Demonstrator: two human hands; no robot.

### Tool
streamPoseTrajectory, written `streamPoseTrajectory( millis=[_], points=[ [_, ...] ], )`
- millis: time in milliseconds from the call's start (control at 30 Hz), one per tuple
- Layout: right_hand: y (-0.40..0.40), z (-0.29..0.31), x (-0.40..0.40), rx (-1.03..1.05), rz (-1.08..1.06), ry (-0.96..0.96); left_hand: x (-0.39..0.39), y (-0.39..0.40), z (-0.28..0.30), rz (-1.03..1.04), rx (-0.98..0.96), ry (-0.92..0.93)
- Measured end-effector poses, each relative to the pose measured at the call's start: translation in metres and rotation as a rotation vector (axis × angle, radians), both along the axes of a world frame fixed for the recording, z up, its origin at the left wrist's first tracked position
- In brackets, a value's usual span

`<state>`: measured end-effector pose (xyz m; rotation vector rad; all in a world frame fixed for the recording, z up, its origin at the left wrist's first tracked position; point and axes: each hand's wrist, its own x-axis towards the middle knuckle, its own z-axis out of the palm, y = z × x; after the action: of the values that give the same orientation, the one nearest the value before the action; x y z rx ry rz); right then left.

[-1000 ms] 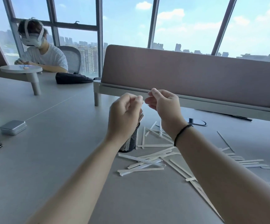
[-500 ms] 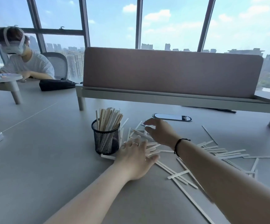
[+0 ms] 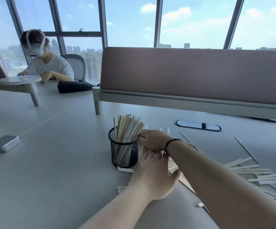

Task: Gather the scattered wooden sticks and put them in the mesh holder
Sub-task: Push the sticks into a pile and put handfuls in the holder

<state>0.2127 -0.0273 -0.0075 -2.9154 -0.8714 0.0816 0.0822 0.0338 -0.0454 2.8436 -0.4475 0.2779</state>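
A black mesh holder [image 3: 125, 152] stands upright on the grey table, packed with several wooden sticks [image 3: 128, 128] that lean to the right. My right hand [image 3: 153, 140], with a black band on its wrist, is cupped palm down just right of the holder, over sticks lying there; its fingertips are hidden. My left hand [image 3: 152, 176], wearing a ring, lies palm down on loose sticks in front of the holder, with the thumb spread. More scattered sticks [image 3: 249, 170] lie to the right, partly hidden by my right forearm.
A pink divider panel [image 3: 195, 75] on a pale rail crosses the table behind. An oval cable port [image 3: 197, 125] is set into the table. A small metal tin [image 3: 5, 143] lies at the left. Another person with a headset sits at the far left by a black pouch [image 3: 73, 86].
Both hands came down from in front of me onto the sticks. The right hand moved left to the holder's side, and the left hand slid forward beside it.
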Motion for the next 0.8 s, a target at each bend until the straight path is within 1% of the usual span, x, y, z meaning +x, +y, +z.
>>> streamPoseTrajectory(
  millis=[67, 200, 267, 333, 400, 467, 533, 567, 633, 700, 767, 800],
  points=[
    [-0.018, 0.002, 0.0, 0.018, -0.042, 0.04, 0.0, -0.002, -0.001, -0.002, -0.02, -0.013],
    [-0.059, 0.005, -0.018, -0.025, -0.089, 0.036, -0.004, -0.004, 0.005, 0.016, -0.017, -0.029],
    [-0.075, 0.004, -0.032, 0.015, -0.13, 0.037, -0.005, -0.004, 0.007, 0.044, 0.011, -0.056],
    [-0.089, 0.005, -0.047, 0.048, -0.187, -0.03, -0.007, -0.004, 0.009, 0.059, 0.021, -0.076],
    [-0.103, 0.006, -0.065, 0.092, -0.239, -0.086, -0.007, -0.004, 0.008, 0.065, 0.025, -0.06],
    [-0.119, 0.007, -0.083, 0.138, -0.222, -0.05, -0.006, -0.005, 0.007, 0.066, 0.032, -0.025],
    [-0.136, 0.011, -0.091, 0.261, -0.235, 0.036, -0.007, -0.003, 0.008, 0.067, 0.027, -0.001],
    [-0.15, 0.014, -0.093, 0.326, -0.276, 0.043, -0.008, -0.006, 0.009, 0.056, 0.025, 0.001],
    [-0.187, 0.014, -0.084, 0.398, -0.419, -0.029, -0.011, -0.011, 0.013, 0.032, 0.01, -0.009],
    [-0.23, 0.009, -0.072, 0.394, -0.625, -0.075, -0.016, -0.017, 0.017, 0.006, -0.028, 0.001],
    [-0.263, -0.003, -0.063, 0.334, -0.806, 0.001, -0.019, -0.019, 0.018, -0.014, -0.058, 0.021],
    [-0.27, -0.009, -0.062, 0.276, -0.852, 0.036, -0.018, -0.019, 0.017, -0.019, -0.07, 0.031]
  ],
)
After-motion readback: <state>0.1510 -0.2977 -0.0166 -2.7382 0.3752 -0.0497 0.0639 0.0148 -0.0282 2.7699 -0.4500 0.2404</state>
